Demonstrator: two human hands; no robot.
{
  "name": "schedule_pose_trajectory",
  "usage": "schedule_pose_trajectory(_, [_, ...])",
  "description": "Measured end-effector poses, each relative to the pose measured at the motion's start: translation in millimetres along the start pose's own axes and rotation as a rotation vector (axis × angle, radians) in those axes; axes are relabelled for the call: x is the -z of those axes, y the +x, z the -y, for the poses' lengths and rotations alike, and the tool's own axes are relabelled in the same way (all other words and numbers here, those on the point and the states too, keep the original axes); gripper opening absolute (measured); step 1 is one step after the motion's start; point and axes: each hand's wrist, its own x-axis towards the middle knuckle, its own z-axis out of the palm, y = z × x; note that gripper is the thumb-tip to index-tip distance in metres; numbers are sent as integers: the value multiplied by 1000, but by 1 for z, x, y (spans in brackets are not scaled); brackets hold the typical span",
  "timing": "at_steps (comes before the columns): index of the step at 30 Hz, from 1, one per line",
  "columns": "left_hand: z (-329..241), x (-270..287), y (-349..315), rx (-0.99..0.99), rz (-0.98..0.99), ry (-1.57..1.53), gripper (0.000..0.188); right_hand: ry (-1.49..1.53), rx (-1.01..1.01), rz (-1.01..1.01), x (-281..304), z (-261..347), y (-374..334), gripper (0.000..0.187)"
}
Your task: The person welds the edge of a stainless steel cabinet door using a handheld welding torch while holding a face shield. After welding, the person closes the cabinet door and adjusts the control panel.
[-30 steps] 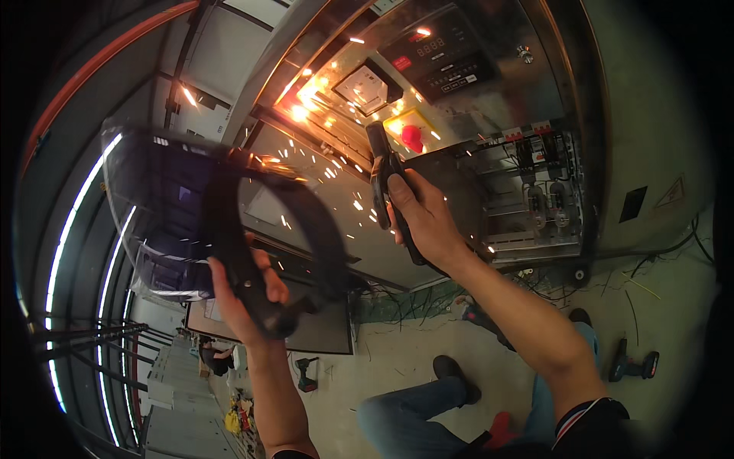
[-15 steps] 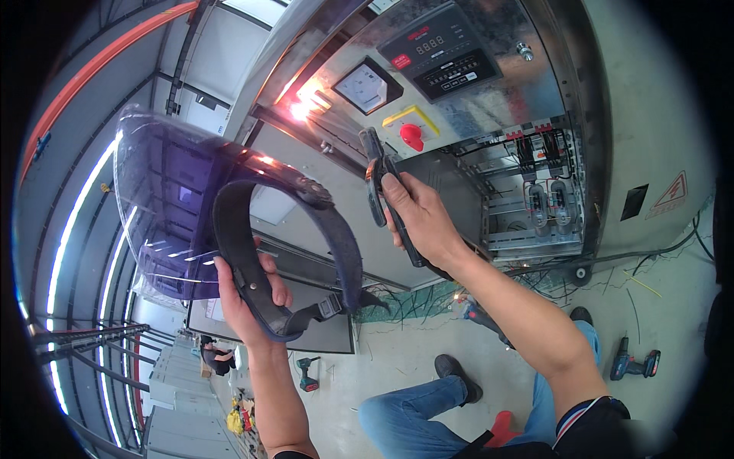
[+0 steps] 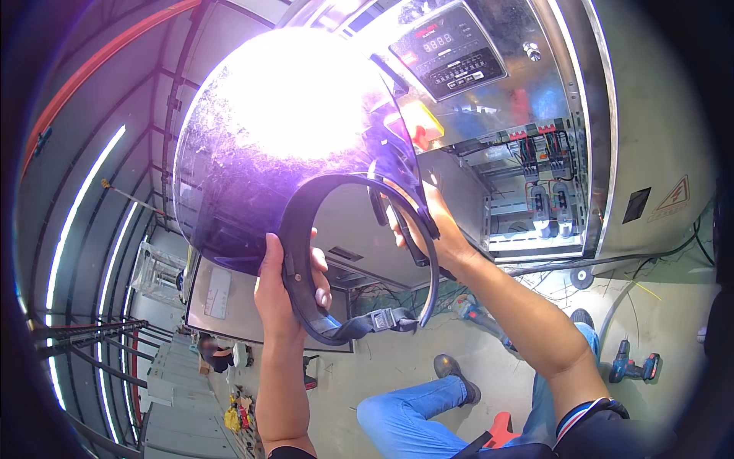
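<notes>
My left hand grips the black headband of a purple-tinted welding face shield. Its curved visor stands between me and the left part of a metal electrical cabinet, and a blinding white glare shines through it. My right hand is closed around the black handle of what looks like a welding electrode holder, partly visible through the headband's opening. The holder's jaws and the spot where the light arises are hidden by the visor and the glare. A yellow switch plate shows just beyond the visor's right edge.
The cabinet's display panel and open wiring bay are at upper right. A blue cordless drill and another power tool lie on the floor. A cable runs along the cabinet base. Another person crouches far left.
My left hand has moved the face shield right and across the glowing spot on the cabinet. The light has grown into an intense white glare. My right hand has shifted only slightly.
</notes>
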Motion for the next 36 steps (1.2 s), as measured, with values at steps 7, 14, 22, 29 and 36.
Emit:
schedule_pose_trajectory(7, [0, 7, -3, -97, -58, -146, 62, 18, 90, -37, 3, -13, 7, 42])
schedule_pose_trajectory(14, [-9, 46, -2, -371, -89, -228, 64, 4, 39, -65, 0, -3, 6, 55])
schedule_pose_trajectory(22, [-7, 39, -5, -320, -64, -172, 61, -19, -31, -44, 0, -2, 7, 54])
schedule_pose_trajectory(29, [-6, 34, -4, -266, -67, -178, 61, -14, -24, -25, 0, -4, 8, 53])
schedule_pose_trajectory(36, [-4, 9, -4, -80, -75, -60, 58, -62, -10, -41, -2, 1, 5, 59])
